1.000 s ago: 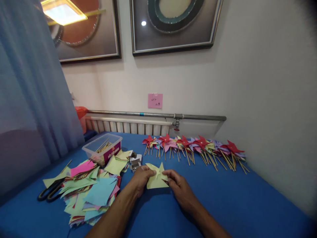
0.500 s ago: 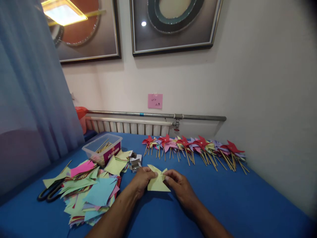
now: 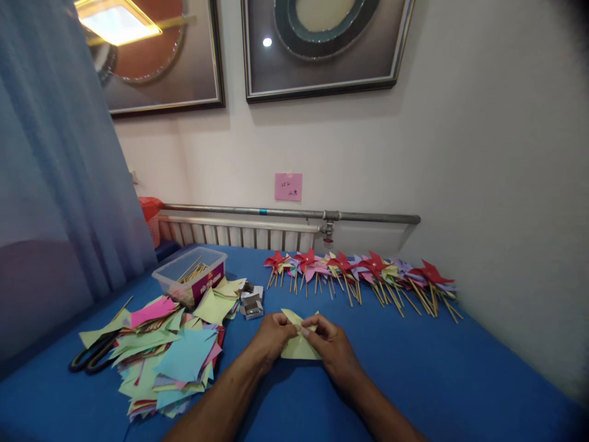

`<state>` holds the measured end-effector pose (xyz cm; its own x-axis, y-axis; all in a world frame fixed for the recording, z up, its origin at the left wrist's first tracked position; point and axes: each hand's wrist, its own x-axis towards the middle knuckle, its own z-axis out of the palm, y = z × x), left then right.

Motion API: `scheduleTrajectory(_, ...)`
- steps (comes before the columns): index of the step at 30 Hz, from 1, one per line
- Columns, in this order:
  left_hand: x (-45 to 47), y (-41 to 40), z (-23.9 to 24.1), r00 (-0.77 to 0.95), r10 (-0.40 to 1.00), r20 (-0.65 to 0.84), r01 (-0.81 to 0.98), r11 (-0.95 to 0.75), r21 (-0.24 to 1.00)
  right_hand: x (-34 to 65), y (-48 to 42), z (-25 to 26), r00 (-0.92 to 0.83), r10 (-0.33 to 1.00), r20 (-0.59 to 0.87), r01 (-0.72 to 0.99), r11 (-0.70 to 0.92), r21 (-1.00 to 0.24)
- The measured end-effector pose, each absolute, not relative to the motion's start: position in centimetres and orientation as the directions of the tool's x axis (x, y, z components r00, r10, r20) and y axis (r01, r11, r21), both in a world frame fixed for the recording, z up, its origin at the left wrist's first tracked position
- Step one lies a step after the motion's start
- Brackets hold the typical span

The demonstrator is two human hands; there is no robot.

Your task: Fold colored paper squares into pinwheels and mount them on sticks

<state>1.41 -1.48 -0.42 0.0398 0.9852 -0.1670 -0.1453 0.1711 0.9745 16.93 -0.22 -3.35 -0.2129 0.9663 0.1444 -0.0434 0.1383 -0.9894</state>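
Note:
Between my hands, above the blue table, is a pale yellow sheet of paper, partly folded in toward its middle. My left hand grips its left side, thumb pressed near the centre. From the right, my right hand pinches a corner at the centre, close to the left thumb. The fingers cover part of the folds. Beyond my left hand stand small open boxes with tiny items inside.
Left lies a heap of cut coloured paper beside black-handled scissors. Behind it, a clear plastic tub holds wooden sticks. Several paper pinwheels on sticks line the back right of the blue table, below a wall pipe.
My right hand has brought the paper's right corner inward to the middle, beside my left thumb. Both hands are closer together, and the sheet has shifted slightly right.

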Motion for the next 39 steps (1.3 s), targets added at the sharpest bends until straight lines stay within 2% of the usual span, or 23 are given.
scheduleTrajectory(8, 1.5, -1.2, -1.2, 0.043, 0.987, -0.153, -0.184, 0.159, 0.970, 16.2, -0.9, -2.9, -0.156, 0.982, 0.108, -0.090, 0.095, -0.991)
scheduleTrajectory(13, 1.5, -1.2, -1.4, 0.123, 0.981, -0.149, -0.218, 0.173, 0.960, 16.1, -0.9, -3.0, -0.099, 0.988, 0.120, -0.030, 0.117, -0.993)
scheduleTrajectory(19, 1.6, -1.7, -0.8, 0.100, 0.990, -0.102, -0.177, 0.118, 0.977, 16.4, -0.9, -3.1, -0.047, 0.985, 0.164, 0.052, 0.166, -0.985)
scheduleTrajectory(23, 1.7, -1.9, -0.4, 0.077, 0.988, -0.134, -0.141, 0.144, 0.980, 16.4, -1.1, -2.7, -0.049, 0.985, 0.168, 0.053, 0.171, -0.984)
scheduleTrajectory(26, 1.8, -1.7, -0.5, 0.042, 0.986, -0.159, -0.145, 0.163, 0.976, 16.3, -0.9, -2.7, -0.036, 0.988, 0.150, -0.001, 0.150, -0.989)
scheduleTrajectory(31, 1.7, -1.3, -0.9, 0.019, 0.991, -0.136, -0.166, 0.137, 0.977, 16.0, -0.8, -3.2, -0.057, 0.998, 0.024, -0.243, 0.009, -0.970)
scheduleTrajectory(36, 1.8, -1.4, -1.0, 0.037, 0.992, -0.119, -0.161, 0.124, 0.979, 15.8, -1.9, -2.5, -0.171, 0.985, 0.017, -0.256, -0.028, -0.966)
scheduleTrajectory(39, 1.8, -1.6, -0.9, 0.050, 0.991, -0.125, -0.165, 0.132, 0.977, 15.8, -2.1, -2.2, -0.173, 0.985, -0.015, -0.247, -0.058, -0.967)
